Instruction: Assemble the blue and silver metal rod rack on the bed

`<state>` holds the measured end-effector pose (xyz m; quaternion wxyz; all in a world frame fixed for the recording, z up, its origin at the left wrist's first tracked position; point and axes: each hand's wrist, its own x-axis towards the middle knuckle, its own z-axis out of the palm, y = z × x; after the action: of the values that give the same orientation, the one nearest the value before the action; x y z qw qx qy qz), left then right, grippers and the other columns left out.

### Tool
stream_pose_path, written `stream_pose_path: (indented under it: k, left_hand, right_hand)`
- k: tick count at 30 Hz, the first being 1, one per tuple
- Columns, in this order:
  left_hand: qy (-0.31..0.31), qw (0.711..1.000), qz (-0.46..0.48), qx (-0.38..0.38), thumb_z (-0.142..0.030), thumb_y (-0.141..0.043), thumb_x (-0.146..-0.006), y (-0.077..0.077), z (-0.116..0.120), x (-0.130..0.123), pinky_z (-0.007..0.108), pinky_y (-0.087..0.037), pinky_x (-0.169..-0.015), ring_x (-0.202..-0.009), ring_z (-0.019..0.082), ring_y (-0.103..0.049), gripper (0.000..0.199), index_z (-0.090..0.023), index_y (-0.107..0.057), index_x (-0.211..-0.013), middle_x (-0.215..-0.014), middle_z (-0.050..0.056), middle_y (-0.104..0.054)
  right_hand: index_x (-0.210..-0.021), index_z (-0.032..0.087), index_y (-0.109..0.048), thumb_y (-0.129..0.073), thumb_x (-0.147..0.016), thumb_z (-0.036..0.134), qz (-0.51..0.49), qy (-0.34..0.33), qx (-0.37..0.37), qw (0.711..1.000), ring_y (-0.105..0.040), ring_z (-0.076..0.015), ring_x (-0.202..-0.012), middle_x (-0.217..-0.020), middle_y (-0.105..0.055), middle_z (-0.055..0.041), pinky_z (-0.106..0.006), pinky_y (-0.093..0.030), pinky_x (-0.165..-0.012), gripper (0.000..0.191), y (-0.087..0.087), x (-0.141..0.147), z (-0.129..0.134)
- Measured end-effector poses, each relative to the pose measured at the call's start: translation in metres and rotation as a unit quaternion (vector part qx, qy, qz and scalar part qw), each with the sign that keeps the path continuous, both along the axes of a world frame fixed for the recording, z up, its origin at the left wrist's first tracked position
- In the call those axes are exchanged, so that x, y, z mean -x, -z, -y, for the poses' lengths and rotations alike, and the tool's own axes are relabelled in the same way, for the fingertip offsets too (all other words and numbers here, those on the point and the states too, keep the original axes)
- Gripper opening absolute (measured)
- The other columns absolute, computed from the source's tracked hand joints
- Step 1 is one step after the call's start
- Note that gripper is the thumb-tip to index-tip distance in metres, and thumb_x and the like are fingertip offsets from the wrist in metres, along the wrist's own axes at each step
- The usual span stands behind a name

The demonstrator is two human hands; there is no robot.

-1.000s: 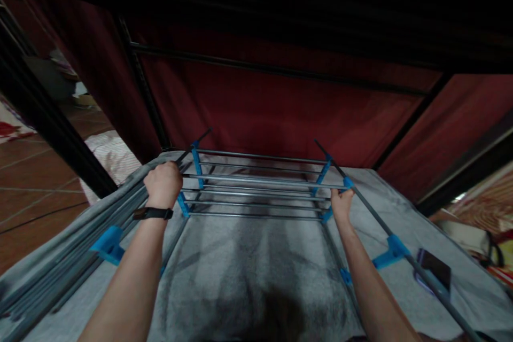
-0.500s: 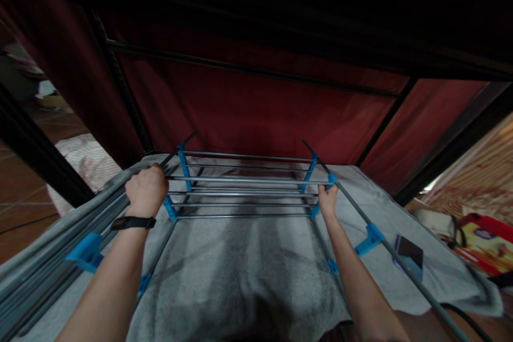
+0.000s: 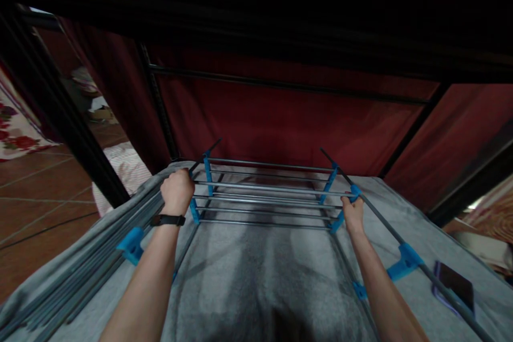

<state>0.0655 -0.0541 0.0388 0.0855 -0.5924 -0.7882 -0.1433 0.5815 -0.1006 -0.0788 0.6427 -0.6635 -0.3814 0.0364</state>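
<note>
A half-built rack of grey metal tubes (image 3: 268,188) and blue plastic connectors (image 3: 208,175) lies on a grey blanket (image 3: 248,278). My left hand (image 3: 177,191), with a dark band on the wrist, is closed round the rack's left side where a crossbar ends; the connector there is hidden under it. My right hand (image 3: 352,212) is closed at the opposite end of that crossbar, just below a blue connector (image 3: 355,191). On each side, nearer me, sits another blue connector, the right one (image 3: 405,262) on a long side tube.
A bundle of loose grey tubes (image 3: 92,267) lies along the blanket's left edge. At the right is a dark phone (image 3: 455,286), partly under the side tube. Red curtain (image 3: 280,123) and black frame bars (image 3: 288,84) stand behind. A dark beam crosses overhead.
The view has swung to the left, so everything sits further right in the picture. Both hands keep their places on the rack, which looks otherwise unchanged.
</note>
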Motion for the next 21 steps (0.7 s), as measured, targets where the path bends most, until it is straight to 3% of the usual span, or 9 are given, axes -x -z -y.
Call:
stream_pose_path:
  k: [8, 13, 21]
  left_hand:
    - [-0.016, 1.0, -0.026, 0.005, -0.013, -0.036, -0.095, 0.0, 0.001, -0.012, 0.039, -0.053, -0.077, -0.102, 0.038, -0.074, 0.039, -0.011, -0.067, -0.12, -0.107, 0.024, -0.075]
    - [-0.009, 0.999, -0.05, -0.008, -0.012, -0.032, -0.097, 0.001, 0.006, -0.018, 0.041, -0.053, -0.076, -0.099, 0.039, -0.073, 0.039, -0.009, -0.066, -0.115, -0.105, 0.026, -0.074]
    - [-0.013, 0.997, -0.07, -0.021, -0.012, -0.026, -0.098, 0.006, 0.004, -0.018, 0.04, -0.051, -0.075, -0.095, 0.037, -0.073, 0.042, -0.008, -0.064, -0.116, -0.099, 0.023, -0.074]
  right_hand:
    - [-0.102, 0.024, -0.05, -0.061, -0.07, 0.044, -0.028, 0.019, 0.006, 0.999, -0.043, -0.0171, -0.068, -0.071, -0.043, 0.0089, -0.034, -0.04, -0.071, 0.04, 0.005, -0.001, -0.008]
    - [-0.092, 0.026, -0.047, -0.062, -0.07, 0.044, -0.03, 0.025, 0.018, 0.999, -0.041, -0.0166, -0.064, -0.066, -0.038, 0.0099, -0.033, -0.038, -0.067, 0.032, 0.011, -0.004, -0.011]
    - [-0.087, 0.027, -0.044, -0.058, -0.072, 0.045, -0.017, 0.02, 0.004, 1.0, -0.046, -0.0188, -0.072, -0.07, -0.044, 0.0068, -0.035, -0.041, -0.072, 0.027, 0.012, -0.002, -0.012]
